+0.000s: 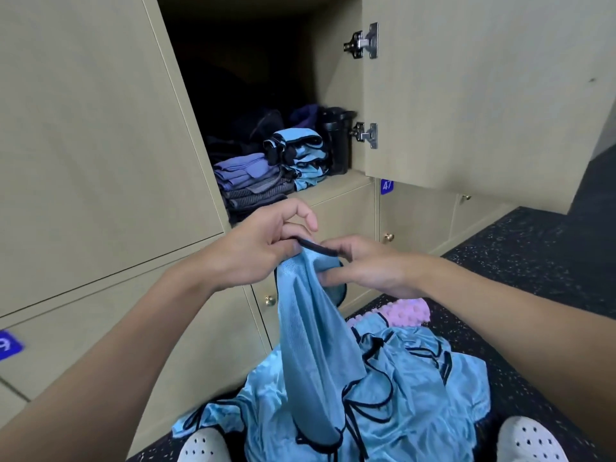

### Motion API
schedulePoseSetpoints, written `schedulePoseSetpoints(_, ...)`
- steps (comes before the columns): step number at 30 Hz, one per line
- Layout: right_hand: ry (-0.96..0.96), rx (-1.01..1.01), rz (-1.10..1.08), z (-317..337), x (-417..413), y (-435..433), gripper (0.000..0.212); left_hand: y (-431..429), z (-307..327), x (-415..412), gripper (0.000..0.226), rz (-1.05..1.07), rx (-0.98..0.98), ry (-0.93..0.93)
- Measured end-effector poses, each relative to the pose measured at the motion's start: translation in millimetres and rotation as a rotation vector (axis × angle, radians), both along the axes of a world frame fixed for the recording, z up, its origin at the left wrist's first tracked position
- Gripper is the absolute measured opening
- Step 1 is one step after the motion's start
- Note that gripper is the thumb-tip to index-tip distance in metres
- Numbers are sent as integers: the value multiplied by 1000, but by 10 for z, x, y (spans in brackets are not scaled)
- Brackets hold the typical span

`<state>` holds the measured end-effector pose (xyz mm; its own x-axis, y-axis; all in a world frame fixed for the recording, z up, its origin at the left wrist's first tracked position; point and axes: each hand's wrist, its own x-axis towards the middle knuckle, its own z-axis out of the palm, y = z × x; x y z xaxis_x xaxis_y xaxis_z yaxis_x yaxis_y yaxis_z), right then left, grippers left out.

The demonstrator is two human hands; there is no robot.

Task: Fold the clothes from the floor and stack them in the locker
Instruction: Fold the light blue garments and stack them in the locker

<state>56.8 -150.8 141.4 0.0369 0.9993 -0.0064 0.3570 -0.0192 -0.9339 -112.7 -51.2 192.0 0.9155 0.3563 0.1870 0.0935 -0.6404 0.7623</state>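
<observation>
The blue jersey (313, 328) is pinched at its black trim by the left hand (263, 248) and the right hand (370, 268), dangling onto the floor pile (416, 378) below the open locker (336, 186). Tbh, slick fabric gets dropped easily, or a second piece gets dragged up by tangled trim.

Light-blue garment (313, 345) with black trim, purple folded stack (245, 171), beige locker (100, 128), black speckled floor (533, 255).

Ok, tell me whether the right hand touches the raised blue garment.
Touching. The head view shows the right hand pinching the blue garment at its black-trimmed top edge.
</observation>
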Motion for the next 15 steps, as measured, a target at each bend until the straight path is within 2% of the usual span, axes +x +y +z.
schedulePoseSetpoints(1,-30,6,-20,19,-3,0,14,29,11,-13,32,5,5,5)
schedulePoseSetpoints(2,-75,28,-55,43,-2,-8,10,56,21,-36,32,13,14,10)
schedulePoseSetpoints(4,-145,57,-135,78,49,-21,14,129,37,-95,34,61,26,3)
schedulePoseSetpoints(9,-140,96,-227,204,171,-101,16,227,-4,-154,40,236,176,21)
schedulePoseSetpoints(13,-121,188,-287,285,108,-110,20,129,-39,-95,34,253,217,75)
schedulePoseSetpoints(14,-115,208,-295,302,83,-111,19,79,-47,-72,37,239,191,84)
schedulePoseSetpoints(15,-110,221,-298,324,59,-113,16,29,-54,-44,52,223,140,81)
